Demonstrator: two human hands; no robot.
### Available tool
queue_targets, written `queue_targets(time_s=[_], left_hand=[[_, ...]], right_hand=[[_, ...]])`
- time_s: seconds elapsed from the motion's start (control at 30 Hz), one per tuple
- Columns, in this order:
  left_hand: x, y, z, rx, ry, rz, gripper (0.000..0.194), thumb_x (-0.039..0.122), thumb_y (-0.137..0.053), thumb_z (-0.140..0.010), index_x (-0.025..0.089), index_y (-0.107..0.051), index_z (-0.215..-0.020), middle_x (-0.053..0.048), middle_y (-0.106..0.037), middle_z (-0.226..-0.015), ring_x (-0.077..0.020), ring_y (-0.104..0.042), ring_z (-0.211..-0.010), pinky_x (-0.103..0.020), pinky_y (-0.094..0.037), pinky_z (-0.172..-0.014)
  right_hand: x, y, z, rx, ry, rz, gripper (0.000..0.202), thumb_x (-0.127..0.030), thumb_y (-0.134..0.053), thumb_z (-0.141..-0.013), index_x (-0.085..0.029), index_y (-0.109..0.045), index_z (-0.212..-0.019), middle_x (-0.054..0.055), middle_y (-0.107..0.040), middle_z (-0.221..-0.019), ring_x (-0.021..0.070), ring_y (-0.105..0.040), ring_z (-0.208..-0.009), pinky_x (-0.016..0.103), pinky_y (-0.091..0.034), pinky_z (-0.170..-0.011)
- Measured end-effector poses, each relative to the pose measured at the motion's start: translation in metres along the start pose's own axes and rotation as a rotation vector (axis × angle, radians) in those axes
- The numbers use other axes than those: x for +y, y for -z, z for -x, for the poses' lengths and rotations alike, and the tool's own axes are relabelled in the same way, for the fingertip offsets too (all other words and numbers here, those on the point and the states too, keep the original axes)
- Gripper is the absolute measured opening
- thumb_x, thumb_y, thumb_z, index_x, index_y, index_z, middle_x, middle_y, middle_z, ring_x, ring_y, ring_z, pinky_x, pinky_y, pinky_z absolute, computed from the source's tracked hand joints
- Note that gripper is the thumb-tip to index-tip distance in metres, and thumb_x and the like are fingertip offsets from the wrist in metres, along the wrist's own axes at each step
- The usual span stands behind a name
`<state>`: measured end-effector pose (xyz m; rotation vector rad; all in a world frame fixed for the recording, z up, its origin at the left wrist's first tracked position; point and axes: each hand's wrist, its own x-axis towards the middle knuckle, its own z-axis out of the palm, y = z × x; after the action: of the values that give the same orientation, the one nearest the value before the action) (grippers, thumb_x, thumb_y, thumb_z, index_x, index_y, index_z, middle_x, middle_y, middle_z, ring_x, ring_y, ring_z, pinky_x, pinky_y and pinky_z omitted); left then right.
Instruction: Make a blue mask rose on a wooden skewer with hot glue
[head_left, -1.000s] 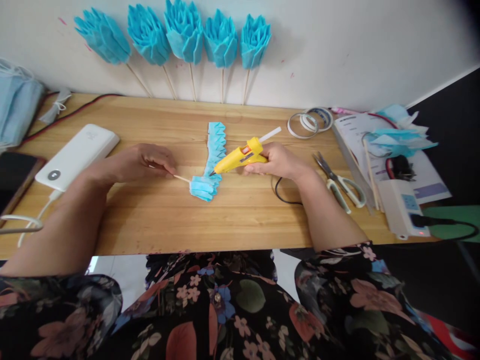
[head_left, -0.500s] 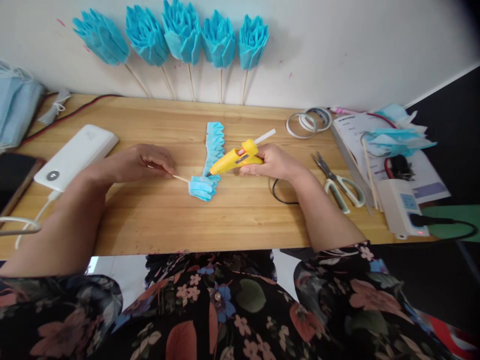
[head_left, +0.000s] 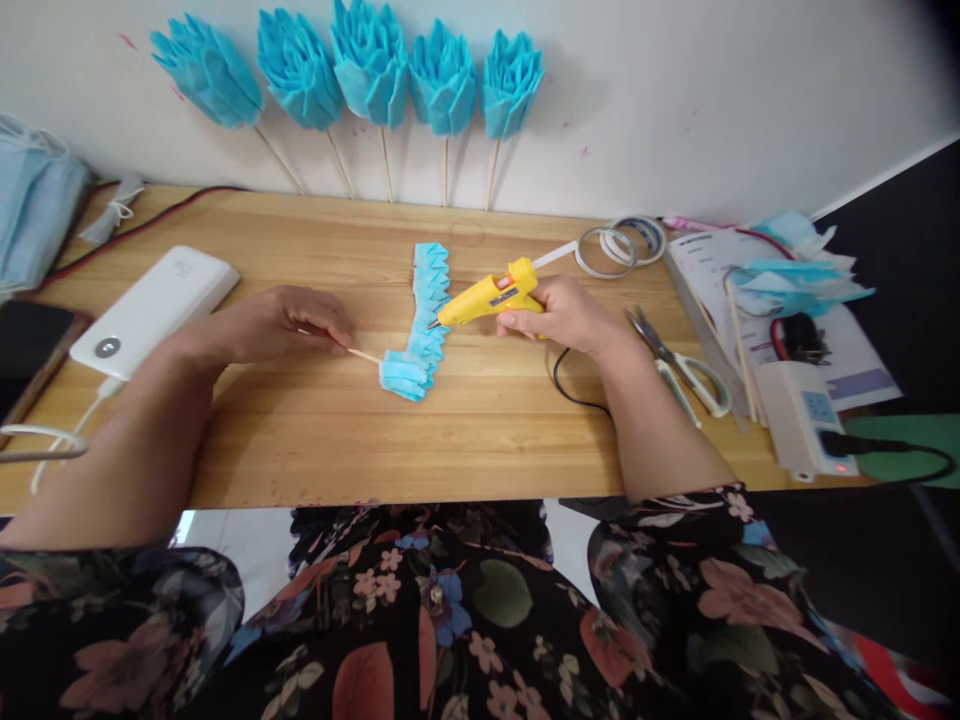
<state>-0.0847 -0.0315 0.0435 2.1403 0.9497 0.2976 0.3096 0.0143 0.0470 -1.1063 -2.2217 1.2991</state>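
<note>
Between the fingertips of my left hand (head_left: 311, 322) is a thin wooden stick (head_left: 365, 355). Its far end meets the rolled lower end of a blue pleated strip (head_left: 430, 290), which lies on the wooden table (head_left: 315, 440) and runs away from me. My right hand (head_left: 551, 312) is closed round a yellow glue gun (head_left: 491, 297). The gun's nozzle points left, over the strip just above the rolled part, and a white glue stick (head_left: 555, 255) sticks out of its back. Whether the nozzle touches the strip I cannot tell.
Several blue flowers (head_left: 371, 75) on sticks lean against the wall. To the right are tape rolls (head_left: 637, 242), scissors (head_left: 679, 365), papers (head_left: 851, 345) and a power strip (head_left: 802, 415). At left lie a white power bank (head_left: 157, 305), a phone (head_left: 30, 350) and masks (head_left: 34, 210).
My right hand has moved the glue gun slightly right and up, so its nozzle is further from the rolled end. My left hand and the stick have hardly moved.
</note>
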Motion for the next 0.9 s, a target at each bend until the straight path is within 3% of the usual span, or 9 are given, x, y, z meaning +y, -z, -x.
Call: queue_targets(time_s=[0.4,0.9], left_hand=[[-0.007,-0.002,0.001,0.031,-0.055,-0.008,0.032,0.044,-0.064,-0.100,0.018,-0.081,-0.094,-0.009,-0.079,-0.099,-0.0157,-0.073,-0.089,-0.022,-0.057,-0.078],[-0.006,-0.001,0.001,0.032,-0.061,-0.011,0.029,0.040,-0.063,-0.100,0.019,-0.082,-0.096,-0.009,-0.079,-0.098,-0.0169,-0.074,-0.089,-0.024,-0.057,-0.078]], right_hand=[[0.000,-0.007,-0.004,-0.038,0.013,0.016,0.036,-0.054,-0.072,-0.086,-0.017,-0.073,-0.085,-0.003,-0.057,-0.059,0.0105,-0.049,-0.056,0.027,-0.035,-0.054],[0.003,-0.011,-0.006,0.005,0.036,0.003,0.038,-0.056,-0.073,-0.083,-0.018,-0.072,-0.086,-0.003,-0.059,-0.060,0.0124,-0.054,-0.060,0.028,-0.041,-0.060]])
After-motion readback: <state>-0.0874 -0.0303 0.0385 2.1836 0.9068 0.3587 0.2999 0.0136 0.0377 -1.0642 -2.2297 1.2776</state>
